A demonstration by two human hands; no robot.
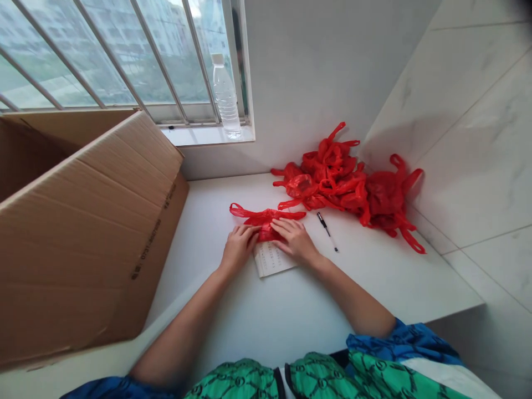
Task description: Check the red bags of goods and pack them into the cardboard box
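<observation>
A red plastic bag (266, 233) lies on the white tabletop in front of me, with its handles spread out to the far side. My left hand (238, 246) has its fingers bent over the bag's left part and its thumb against the near edge. From the other side, my right hand (296, 241) grips the bag, fingers reaching over the top and thumb below. Under the bag and my right hand is a small booklet (269, 265) with printed writing; its upper part is hidden.
A big open cardboard box (95, 221) takes up the left side. Several crumpled red plastic bags (336, 177) are heaped at the back right against the wall. A black-capped pen (327, 231) lies right of my hand. On the windowsill stands a clear bottle (225, 100).
</observation>
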